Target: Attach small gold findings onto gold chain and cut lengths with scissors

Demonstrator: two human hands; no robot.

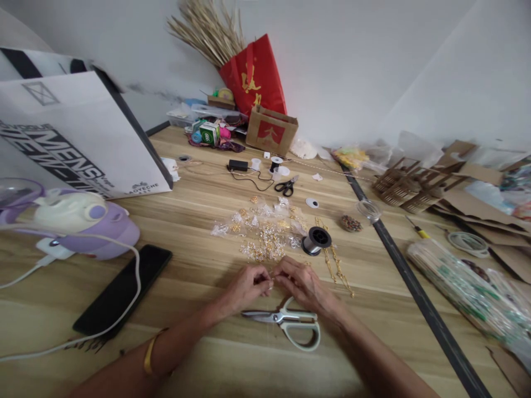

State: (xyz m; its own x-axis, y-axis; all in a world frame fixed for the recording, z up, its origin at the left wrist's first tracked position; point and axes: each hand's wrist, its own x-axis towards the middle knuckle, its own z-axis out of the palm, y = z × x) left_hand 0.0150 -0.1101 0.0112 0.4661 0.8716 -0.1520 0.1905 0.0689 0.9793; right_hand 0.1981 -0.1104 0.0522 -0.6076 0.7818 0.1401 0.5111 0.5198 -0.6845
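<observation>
My left hand (250, 284) and my right hand (302, 283) meet over the wooden table, fingertips pinched together and almost touching. Whatever lies between them is too small to make out. Just beyond my fingers is a heap of gold and clear beads (265, 246), with small plastic bags around it. A spool of thin wire (316, 241) stands beyond my right hand, beside a gold beaded chain (337, 265). Scissors with pale green handles (302, 330) lie just below both hands, blades pointing left.
A black phone (124, 287) and a purple-and-white device (89, 221) with a cable lie left. Black scissors (286, 187) and a cluster of dark beads (350, 223) lie farther back. A paper bag (271, 131) stands behind. Plastic-wrapped sticks (460, 296) lie right.
</observation>
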